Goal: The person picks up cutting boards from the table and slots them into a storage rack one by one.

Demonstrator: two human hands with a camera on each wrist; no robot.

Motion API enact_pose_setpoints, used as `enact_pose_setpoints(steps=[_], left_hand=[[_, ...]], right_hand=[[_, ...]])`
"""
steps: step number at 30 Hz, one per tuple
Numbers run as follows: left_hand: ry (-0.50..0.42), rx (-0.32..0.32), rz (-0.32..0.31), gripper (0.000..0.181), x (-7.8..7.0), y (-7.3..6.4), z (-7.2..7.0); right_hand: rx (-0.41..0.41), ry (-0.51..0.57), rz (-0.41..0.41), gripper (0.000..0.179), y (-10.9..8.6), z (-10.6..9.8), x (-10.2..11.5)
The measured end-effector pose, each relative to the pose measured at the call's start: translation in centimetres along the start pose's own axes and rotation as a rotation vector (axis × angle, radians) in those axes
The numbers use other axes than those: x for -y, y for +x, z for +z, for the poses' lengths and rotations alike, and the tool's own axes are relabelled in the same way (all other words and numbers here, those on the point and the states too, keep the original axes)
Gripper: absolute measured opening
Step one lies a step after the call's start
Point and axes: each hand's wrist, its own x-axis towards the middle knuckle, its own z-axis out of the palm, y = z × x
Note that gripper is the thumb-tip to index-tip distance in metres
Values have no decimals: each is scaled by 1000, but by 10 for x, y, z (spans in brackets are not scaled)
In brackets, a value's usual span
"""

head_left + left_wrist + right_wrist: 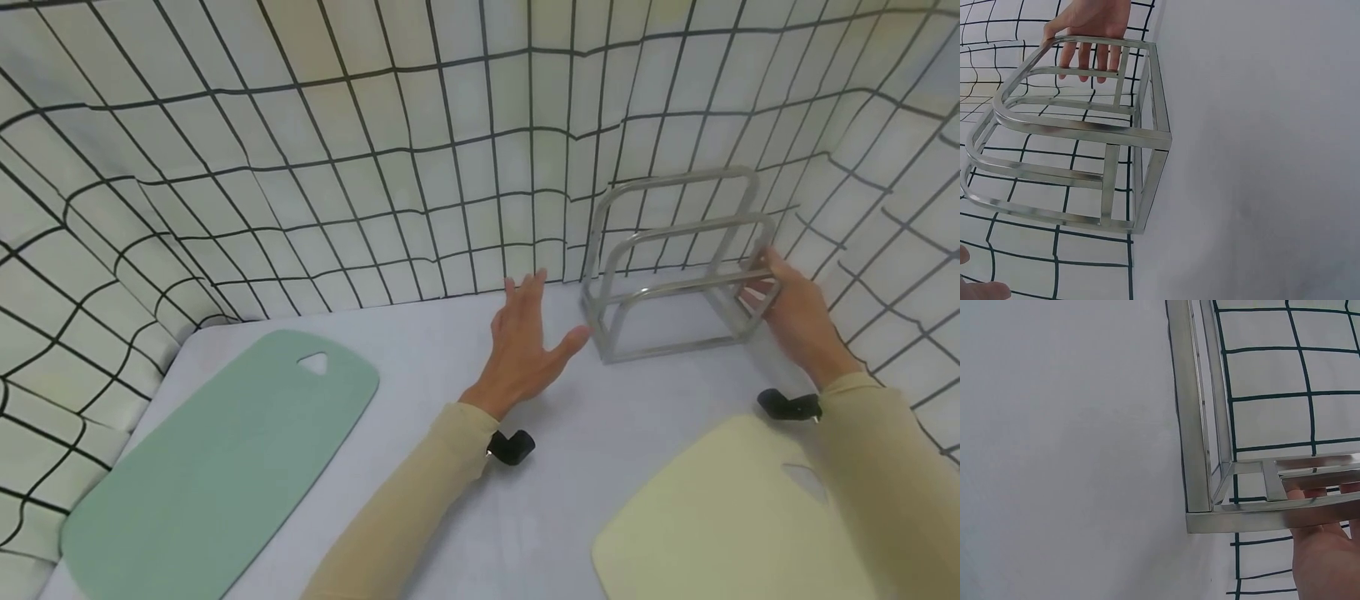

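Observation:
A silver metal rack (678, 288) with several rounded upright hoops stands on the white surface, close to the back grid panel. My right hand (802, 312) grips its right end, the fingers reaching in past the side bars. In the left wrist view, those fingers (1102, 62) show between the bars. Just left of the rack, my left hand (521, 350) is held with fingers stretched and thumb spread, holding nothing. Only a bit of the left hand (985, 291) shows at the lower left corner of its own wrist view.
A green cutting board (225, 450) lies flat at the left. Partly under the right forearm in the head view is a pale yellow cutting board (720, 517). Black wire grid panels (360, 154) backed with white cloth enclose the back and both sides.

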Motion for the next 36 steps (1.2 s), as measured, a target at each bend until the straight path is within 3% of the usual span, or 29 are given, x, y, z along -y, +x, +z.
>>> enact_pose_setpoints(steps=[5,10,16,23,36], left_hand=[[-39,12,21,104,-4,8,2],[-87,42,33,108,-8,16,6],[-155,86,39,112,-11,22,12],[-176,75,54,115,-12,28,16],[-216,40,69,115,-19,34,23]], right_hand=[[18,10,-6,72,-2,2,0],[13,-76,-44,57,-5,6,0],[7,-127,-54,62,-4,6,0],[33,-46,14,67,-2,7,4],[24,-19,12,65,-2,9,2]])
